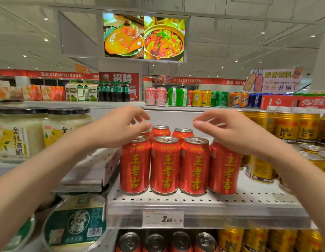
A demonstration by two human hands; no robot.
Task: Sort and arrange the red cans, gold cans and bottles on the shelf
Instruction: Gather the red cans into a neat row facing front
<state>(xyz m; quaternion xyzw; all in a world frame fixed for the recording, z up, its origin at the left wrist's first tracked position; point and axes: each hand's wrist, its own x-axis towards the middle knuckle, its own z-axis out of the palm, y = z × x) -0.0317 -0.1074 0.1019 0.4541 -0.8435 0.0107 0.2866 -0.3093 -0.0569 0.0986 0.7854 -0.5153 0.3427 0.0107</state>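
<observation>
Cans fill the middle of the head view: the red cans [165,164] stand upright in a tight block on a white perforated shelf [248,199], four across the front row with more tops showing behind them, each printed with yellow characters. The left hand [120,127] hovers over the left rear corner of the block, fingers loosely curled and apart, holding nothing; its fingertips sit just above the back cans, and I cannot tell whether they touch a lid. The right hand [228,131] hangs over the right end of the block in the same loose, half-open curl, thumb and fingers spread and empty, its palm hiding the top of the rightmost front can. Just to the right of the red block stand the gold cans [288,127], some upright at the back and others lower down near the right wrist, partly hidden by it. A price tag [162,218] is fixed on the shelf's front edge below the red cans. On the upper shelf behind, dark bottles [113,90] with green labels stand in a cluster, well apart from the hands, with a row of mixed coloured cans [187,97] to their right. Large white jars [21,131] with black lids sit at the left.
</observation>
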